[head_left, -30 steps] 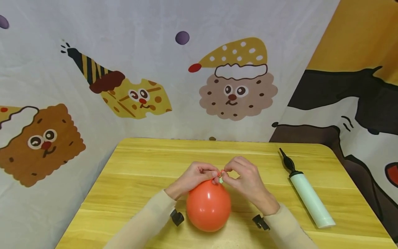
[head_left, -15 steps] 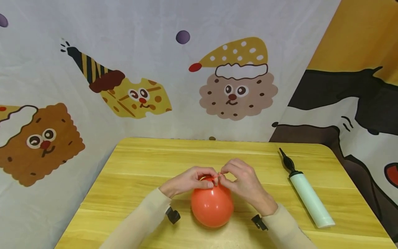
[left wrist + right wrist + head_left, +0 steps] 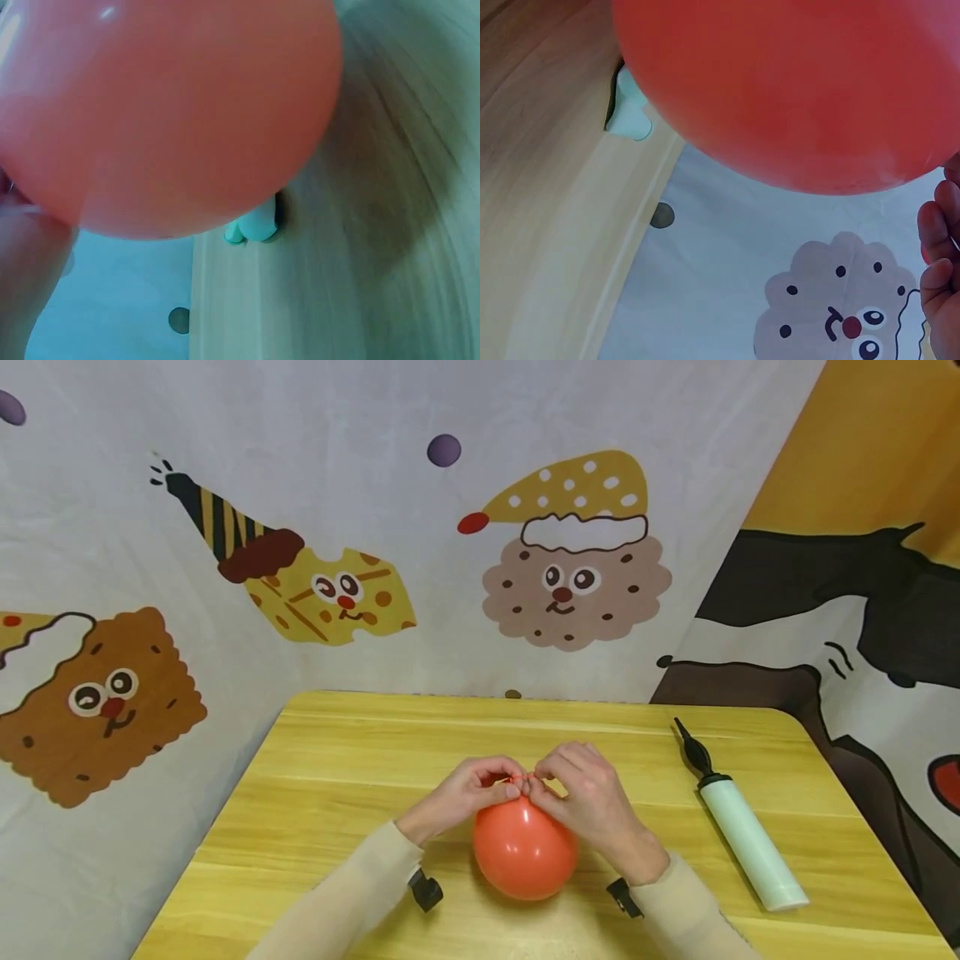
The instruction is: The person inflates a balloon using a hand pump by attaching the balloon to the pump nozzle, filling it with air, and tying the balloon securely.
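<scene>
An inflated orange-red balloon (image 3: 525, 852) hangs between both hands with its neck upward. My left hand (image 3: 468, 793) pinches the neck between thumb and fingers from the left. From the right, my right hand (image 3: 588, 789) pinches the stretched end of the neck, its fingertips close against the left ones. Both wrist views are largely filled by the balloon's round side. Part of the left hand (image 3: 30, 270) shows at the left edge of its wrist view, and curled fingers (image 3: 939, 240) of the right hand at the right edge of the other. Fingertips hide most of the neck.
A pale green hand pump (image 3: 750, 835) with a black nozzle lies on the wooden table (image 3: 360, 735) to the right. Behind the balloon a small pale green object (image 3: 630, 112) lies on the table, hidden in the head view. A printed cloth (image 3: 442, 652) hangs beyond the far edge.
The balloon has shifted right and slightly up. My left hand moved left and lower over the balloon, then came back to the neck. The right hand stayed nearly in place; the pump is unmoved.
</scene>
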The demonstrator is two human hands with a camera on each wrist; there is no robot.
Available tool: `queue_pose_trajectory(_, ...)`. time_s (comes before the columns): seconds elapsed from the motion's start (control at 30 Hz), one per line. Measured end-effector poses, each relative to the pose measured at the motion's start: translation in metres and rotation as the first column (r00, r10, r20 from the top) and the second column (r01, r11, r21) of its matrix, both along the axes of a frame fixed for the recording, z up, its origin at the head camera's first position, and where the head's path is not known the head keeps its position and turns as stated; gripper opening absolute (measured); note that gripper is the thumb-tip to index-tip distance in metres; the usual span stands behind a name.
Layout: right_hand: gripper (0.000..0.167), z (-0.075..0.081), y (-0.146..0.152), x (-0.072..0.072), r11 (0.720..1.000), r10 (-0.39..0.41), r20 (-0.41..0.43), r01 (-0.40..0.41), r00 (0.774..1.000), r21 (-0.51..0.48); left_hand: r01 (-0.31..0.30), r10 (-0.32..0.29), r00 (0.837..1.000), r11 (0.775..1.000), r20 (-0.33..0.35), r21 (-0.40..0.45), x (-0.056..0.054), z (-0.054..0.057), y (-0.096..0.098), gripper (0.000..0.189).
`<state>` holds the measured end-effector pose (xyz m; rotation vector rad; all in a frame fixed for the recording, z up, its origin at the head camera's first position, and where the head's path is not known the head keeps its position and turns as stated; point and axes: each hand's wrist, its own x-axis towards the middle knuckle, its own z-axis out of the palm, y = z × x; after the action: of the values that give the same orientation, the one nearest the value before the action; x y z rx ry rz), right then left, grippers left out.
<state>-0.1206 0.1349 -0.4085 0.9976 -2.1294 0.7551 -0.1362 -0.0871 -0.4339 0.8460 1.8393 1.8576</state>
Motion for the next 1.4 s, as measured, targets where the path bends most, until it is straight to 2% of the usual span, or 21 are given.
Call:
queue_pose_trajectory(0.13, 0.02, 0.001, 0.002, 0.0, 1.0, -0.014, -0.001, 0.014, 1.0, -0.006, -0.081, 0.081, 0.997, 0.996, -0.01, 0.028, 0.001, -0.001, 0.005, 0.02)
queue_pose_trajectory(0.27, 0.021, 0.001, 0.003, 0.0, 1.0, -0.024, -0.01, 0.024, 1.0, -0.012, -0.132, 0.132, 0.991, 0.989, 0.007, 0.067, 0.002, -0.003, 0.01, 0.019)
queue_pose_trajectory(0.4, 0.021, 0.002, 0.004, -0.001, 0.999, -0.044, -0.019, 0.043, 0.999, -0.028, -0.196, 0.197, 0.98, 0.976, 0.002, 0.094, 0.003, -0.004, 0.016, 0.02)
queue_pose_trajectory(0.67, 0.017, 0.0, 0.004, 0.0, 0.995, -0.083, 0.008, 0.083, 0.997, -0.058, -0.35, 0.355, 0.934, 0.93, -0.029, 0.11, 0.004, 0.0, 0.028, 0.016)
queue_pose_trajectory(0.83, 0.021, -0.001, 0.002, 0.0, 0.991, -0.106, 0.009, 0.106, 0.994, -0.084, -0.399, 0.403, 0.914, 0.912, -0.033, 0.09, 0.004, 0.003, 0.034, 0.015)
queue_pose_trajectory(0.93, 0.022, -0.002, -0.001, 0.002, 0.987, -0.127, 0.042, 0.131, 0.991, -0.092, -0.426, 0.43, 0.902, 0.901, -0.041, 0.077, 0.005, 0.004, 0.034, 0.013)
queue_pose_trajectory(1.03, 0.02, -0.003, -0.004, 0.004, 0.982, -0.15, 0.11, 0.161, 0.983, -0.097, -0.448, 0.452, 0.891, 0.891, -0.051, 0.068, 0.004, 0.004, 0.034, 0.012)
queue_pose_trajectory(1.23, 0.022, -0.004, -0.007, 0.007, 0.975, -0.137, 0.264, 0.177, 0.955, -0.134, -0.449, 0.455, 0.889, 0.888, -0.056, 0.1, 0.003, 0.002, 0.031, 0.009)
queue_pose_trajectory(1.4, 0.021, -0.003, -0.007, 0.007, 0.972, -0.126, 0.347, 0.186, 0.929, -0.143, -0.446, 0.453, 0.891, 0.887, -0.038, 0.121, 0.004, 0.001, 0.029, 0.009)
